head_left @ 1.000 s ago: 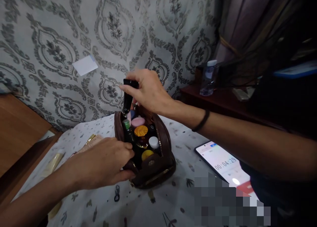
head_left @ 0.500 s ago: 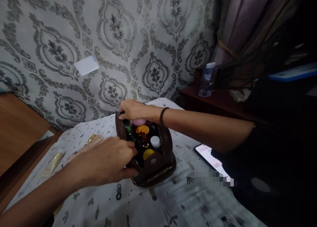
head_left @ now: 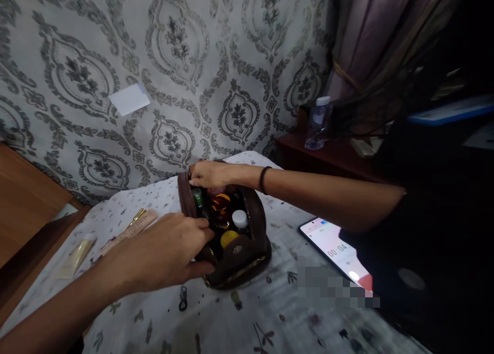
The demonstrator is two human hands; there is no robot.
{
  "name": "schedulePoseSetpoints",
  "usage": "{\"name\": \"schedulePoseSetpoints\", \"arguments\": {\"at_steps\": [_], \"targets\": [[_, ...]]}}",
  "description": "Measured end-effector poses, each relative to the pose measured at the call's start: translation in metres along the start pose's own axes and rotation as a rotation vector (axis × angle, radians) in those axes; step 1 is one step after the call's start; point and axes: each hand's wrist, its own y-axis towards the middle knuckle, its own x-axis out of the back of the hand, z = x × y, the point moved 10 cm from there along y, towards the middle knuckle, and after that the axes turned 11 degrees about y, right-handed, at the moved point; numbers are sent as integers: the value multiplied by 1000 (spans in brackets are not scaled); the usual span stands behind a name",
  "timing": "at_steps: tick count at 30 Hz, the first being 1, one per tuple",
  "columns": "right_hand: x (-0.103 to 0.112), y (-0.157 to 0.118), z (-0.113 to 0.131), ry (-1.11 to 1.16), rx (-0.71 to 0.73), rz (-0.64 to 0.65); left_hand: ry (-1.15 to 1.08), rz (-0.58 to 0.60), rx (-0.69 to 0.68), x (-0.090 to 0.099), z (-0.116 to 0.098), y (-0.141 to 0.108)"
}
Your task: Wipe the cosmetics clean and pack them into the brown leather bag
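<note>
A dark brown toiletry bag (head_left: pixel 247 259) lies unzipped on the bed, its mouth facing up. In it stand a white-capped bottle (head_left: pixel 240 219), a yellow lid (head_left: pixel 229 239), an amber container (head_left: pixel 221 203) and a green item (head_left: pixel 197 196). My left hand (head_left: pixel 175 248) grips the bag's near left rim, thumb on the outside. At the far end, the closed fingers of my right hand (head_left: pixel 210 175) hold the bag's far left rim near the zip; its fingertips are partly hidden. A dark band circles my right wrist.
Left of the bag, a cream tube (head_left: pixel 77 256) and a pink-beige item (head_left: pixel 133 226) lie on the patterned sheet (head_left: pixel 162 318). A phone (head_left: pixel 335 248) showing a timer lies to the right. A clear bottle (head_left: pixel 318 125) stands on the dark red table (head_left: pixel 289 143).
My right hand has shifted slightly at the far rim, and a pink item below it shows less. My left hand keeps its grip. The phone's screen shows more; the view has shifted slightly.
</note>
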Motion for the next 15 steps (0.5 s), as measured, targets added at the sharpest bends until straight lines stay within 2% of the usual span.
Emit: {"name": "schedulePoseSetpoints", "arguments": {"at_steps": [3,5,8,15], "targets": [[16,-5,1,-67,28,-124,-11,-15,3,-1,0,0],[25,-8,-4,-42,-22,-198,-15,-14,2,-1,0,1],[25,-7,-10,-9,-67,-204,-12,-1,3,-1,-1,2],[21,-1,-11,43,16,-215,13,28,0,0,-2,3]]}}
